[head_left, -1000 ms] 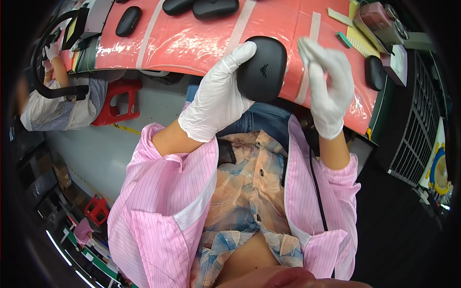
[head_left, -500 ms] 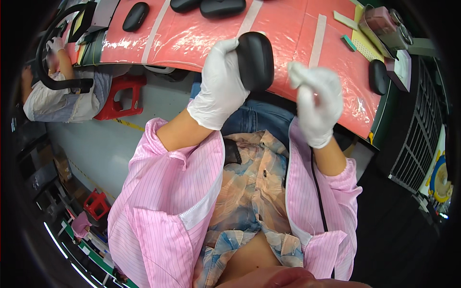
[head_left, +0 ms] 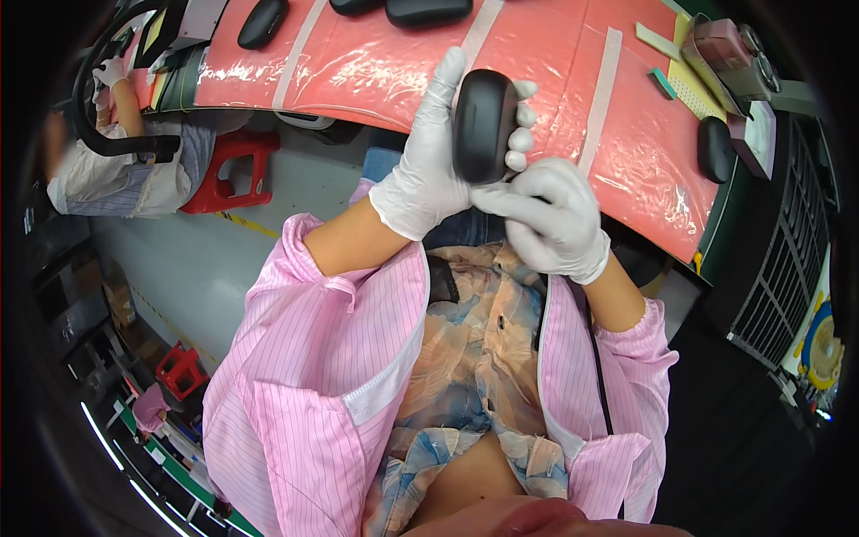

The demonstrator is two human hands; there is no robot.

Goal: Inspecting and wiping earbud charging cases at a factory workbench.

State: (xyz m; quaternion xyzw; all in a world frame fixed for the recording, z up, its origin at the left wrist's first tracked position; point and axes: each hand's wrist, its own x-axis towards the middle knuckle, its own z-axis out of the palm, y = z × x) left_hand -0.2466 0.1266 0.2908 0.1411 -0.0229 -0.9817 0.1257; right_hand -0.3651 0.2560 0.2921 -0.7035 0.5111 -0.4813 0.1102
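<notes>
A smooth black glasses case [head_left: 483,130] with rounded ends lies lengthwise in my left hand [head_left: 428,170]. The white-gloved left fingers wrap under it, their tips showing along its right side, and the thumb stands up on the left. My right hand [head_left: 557,219], also gloved in white, is at the near end of the case. Its index finger points left, at or just under the case's lower edge, while the other fingers are curled; whether anything is inside them is hidden.
A red, plastic-covered table [head_left: 376,76] carries pale tape strips. More black cases [head_left: 429,9] lie along its far side, and one black case [head_left: 714,149] rests at the right beside a tissue box [head_left: 759,139]. A co-worker's gloved hand [head_left: 111,72] and a red stool [head_left: 237,170] are at left.
My right hand has come left and down, from beside the case to its near end. The left hand has turned the case so its broad face shows, and its fingertips now appear.
</notes>
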